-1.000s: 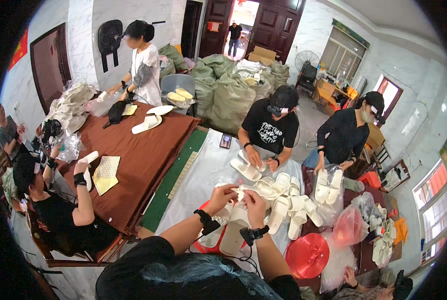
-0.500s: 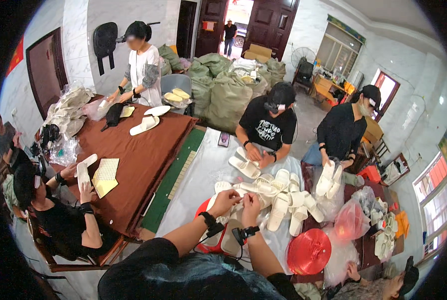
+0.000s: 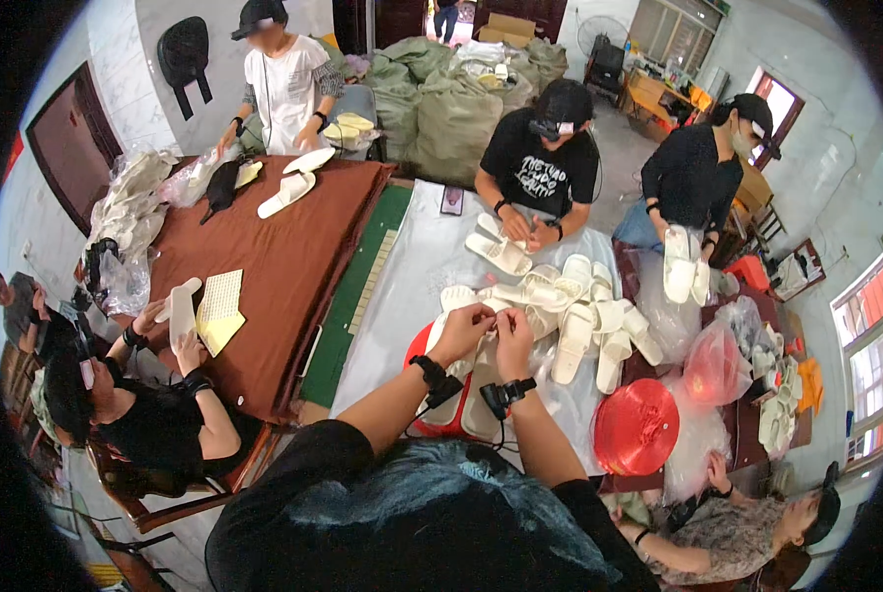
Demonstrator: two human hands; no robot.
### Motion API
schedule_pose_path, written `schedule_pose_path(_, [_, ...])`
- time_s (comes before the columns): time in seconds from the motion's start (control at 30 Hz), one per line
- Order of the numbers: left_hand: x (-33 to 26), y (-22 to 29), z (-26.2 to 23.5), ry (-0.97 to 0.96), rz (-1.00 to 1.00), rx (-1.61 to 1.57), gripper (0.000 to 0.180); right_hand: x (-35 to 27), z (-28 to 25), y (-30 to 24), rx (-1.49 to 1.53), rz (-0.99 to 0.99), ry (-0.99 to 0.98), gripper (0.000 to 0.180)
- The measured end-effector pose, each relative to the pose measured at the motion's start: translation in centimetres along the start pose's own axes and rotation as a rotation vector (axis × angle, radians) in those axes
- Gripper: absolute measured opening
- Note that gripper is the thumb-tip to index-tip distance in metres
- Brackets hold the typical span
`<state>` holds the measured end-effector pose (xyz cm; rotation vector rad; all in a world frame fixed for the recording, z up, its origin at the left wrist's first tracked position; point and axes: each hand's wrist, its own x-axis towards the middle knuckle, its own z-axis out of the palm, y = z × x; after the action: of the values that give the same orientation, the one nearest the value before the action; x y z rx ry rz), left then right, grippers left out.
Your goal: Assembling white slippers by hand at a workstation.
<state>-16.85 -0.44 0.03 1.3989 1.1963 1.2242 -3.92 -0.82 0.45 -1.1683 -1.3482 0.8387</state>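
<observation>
My left hand [image 3: 464, 333] and my right hand [image 3: 513, 342] meet over the white-covered table [image 3: 387, 296], fingertips nearly touching. Both are closed in a pinch, and whatever they hold is too small to make out. Under my wrists, a pair of cream slippers [image 3: 482, 395] lies on a round red object [image 3: 419, 347], partly hidden by my arms. Just beyond my fingers one more cream slipper [image 3: 456, 297] shows its toe end. A heap of cream slippers [image 3: 575, 329] spreads to the right of my right hand.
A big red roll of ribbon [image 3: 636, 427] stands at the table's right front. Clear plastic bags [image 3: 666, 326] lie beyond it. Co-workers handle slippers across the table and at the right. Another brown-covered table [image 3: 254, 345] is at the left, with a seated person holding a white sole [image 3: 181, 314].
My view has shifted, so the scene sits differently in it. My hands stay pinched together. The co-worker at the right has turned the held slippers more upright.
</observation>
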Motion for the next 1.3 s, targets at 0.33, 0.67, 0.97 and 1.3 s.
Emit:
schedule_pose_path(0.33, [-0.3,2.2,-0.2,0.043,-0.071,0.042,0.016,0.3,-0.2,-0.5,-0.087,0.016,-0.026,0.016])
schedule_pose_path(0.67, [-0.1,0.4,-0.1,0.006,0.023,0.024,0.016,0.4,-0.2,1.0,0.155,0.012,-0.016,0.009])
schedule_pose_path(0.97, [-0.1,1.1,0.0,0.045,-0.003,0.029,0.009,0.5,-0.1,0.6,0.061,0.067,-0.014,0.013])
schedule_pose_path(1.3, [0.1,1.2,0.2,0.047,-0.005,0.079,0.012,0.4,-0.4,0.0,0.007,0.052,-0.029,0.014])
